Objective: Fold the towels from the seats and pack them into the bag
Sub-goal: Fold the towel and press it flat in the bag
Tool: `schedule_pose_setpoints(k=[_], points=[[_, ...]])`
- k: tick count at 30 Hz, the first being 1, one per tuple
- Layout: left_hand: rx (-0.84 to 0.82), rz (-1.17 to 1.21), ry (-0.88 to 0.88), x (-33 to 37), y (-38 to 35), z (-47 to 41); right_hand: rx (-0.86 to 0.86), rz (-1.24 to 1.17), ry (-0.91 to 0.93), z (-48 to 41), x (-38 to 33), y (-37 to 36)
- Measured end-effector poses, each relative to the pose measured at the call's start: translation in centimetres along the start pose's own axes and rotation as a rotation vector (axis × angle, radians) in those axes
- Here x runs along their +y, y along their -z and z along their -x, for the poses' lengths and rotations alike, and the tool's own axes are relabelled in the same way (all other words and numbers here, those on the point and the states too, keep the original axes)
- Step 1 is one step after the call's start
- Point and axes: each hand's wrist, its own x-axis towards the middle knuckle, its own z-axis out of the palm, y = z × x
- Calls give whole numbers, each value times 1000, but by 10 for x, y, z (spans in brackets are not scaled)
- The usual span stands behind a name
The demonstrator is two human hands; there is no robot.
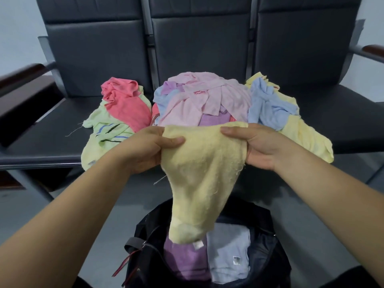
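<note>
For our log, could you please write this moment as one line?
hands: left hand, right hand grip yellow towel above bag | bag: open, purple towel, blue towel inside | seats: loose towels piled

floor (68,206): grey | wall (14,28): pale, behind | armrest (22,72): dark brown, far left

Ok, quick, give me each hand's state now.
Left hand: closed, fingers and thumb pinching the yellow towel's top left edge.
Right hand: closed, pinching the same towel's top right edge.
</note>
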Motion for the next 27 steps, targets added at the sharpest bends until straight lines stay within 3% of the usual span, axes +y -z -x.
schedule_pose_setpoints(k=[4, 9, 12, 15, 18, 23, 27], points=[[110, 16, 15, 2, 5, 0, 11, 60, -37, 5, -5, -4], [32, 284, -49, 4, -2, -2, -87, -316, 85, 8, -21, -6], [-14, 316, -99, 4, 0, -4, -83, -50, 64, 12, -20, -3], [54, 91, -97, 0, 7, -5, 51, 118, 80, 11, -21, 5], [113, -92, -118, -1, 9, -2, 118, 99, 92, 8, -19, 8], [193, 39, -219, 6, 4, -2, -10, -180, 132, 5, -22, 5], [144, 29, -304, 10, 5, 0, 75, 105, 232, 5, -24, 7]])
